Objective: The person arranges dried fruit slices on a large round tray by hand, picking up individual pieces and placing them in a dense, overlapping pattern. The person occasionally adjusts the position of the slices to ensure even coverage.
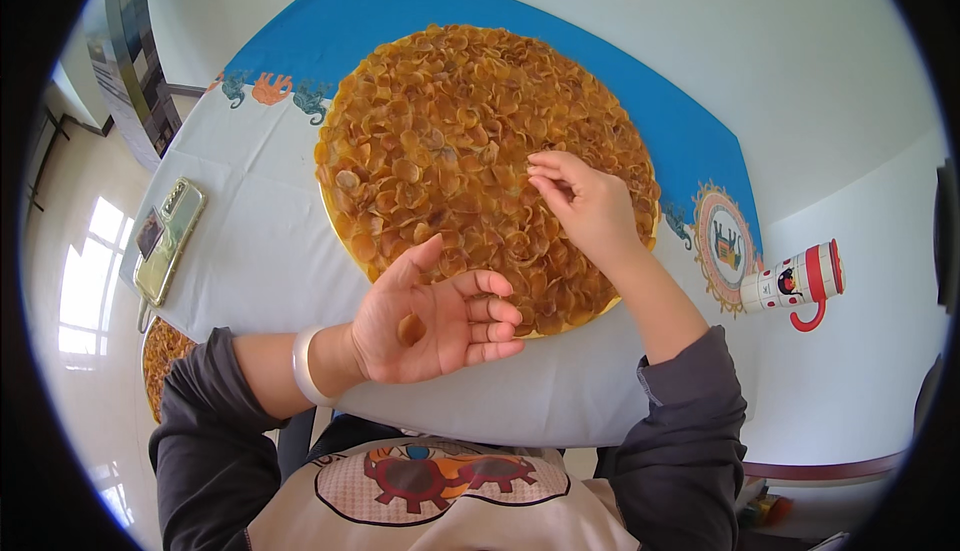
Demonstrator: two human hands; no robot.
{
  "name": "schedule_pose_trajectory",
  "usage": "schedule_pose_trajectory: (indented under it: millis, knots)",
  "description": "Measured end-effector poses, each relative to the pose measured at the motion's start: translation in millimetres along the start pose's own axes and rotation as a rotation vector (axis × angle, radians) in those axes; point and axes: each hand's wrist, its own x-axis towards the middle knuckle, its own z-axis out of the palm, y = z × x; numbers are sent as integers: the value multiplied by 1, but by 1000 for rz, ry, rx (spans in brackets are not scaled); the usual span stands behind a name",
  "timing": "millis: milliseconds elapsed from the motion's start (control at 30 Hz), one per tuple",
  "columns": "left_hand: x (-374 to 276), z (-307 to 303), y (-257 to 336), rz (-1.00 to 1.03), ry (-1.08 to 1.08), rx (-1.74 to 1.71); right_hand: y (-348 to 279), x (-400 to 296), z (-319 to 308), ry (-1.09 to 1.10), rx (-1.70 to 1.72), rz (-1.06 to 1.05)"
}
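A round tray point(341, 228) with a yellow rim lies before me, covered by a layer of thin, amber-brown dried slices point(450, 123). My left hand point(442, 322) is palm up over the tray's near edge, fingers loosely curled. One brown slice point(410, 329) rests in that palm, and a pale bangle point(306, 367) circles the wrist. Over the right part of the slices is my right hand point(589, 198), its thumb and fingertips brought close together. Whether anything sits between those fingertips is too small to tell.
The tray rests on a table with a blue and white cloth point(240, 236). A phone in a clear case point(171, 239) lies at the left edge. At the right edge stands a white and red mug point(795, 281). Lower left, a second tray of brown pieces point(161, 359) shows partly.
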Motion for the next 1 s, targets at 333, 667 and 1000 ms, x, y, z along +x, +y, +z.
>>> schedule_pose_trajectory:
  millis: [333,667,1000]
  knots:
    - [0,-5,-1,13,-14,10,18,-2,10,-66,-460,-339]
    - [-1,-6,-1,18,-4,14,-1,-1,12,-71,-581,-530]
    - [2,-5,-1,13,-5,17,-3,8,-20,57,-505,-415]
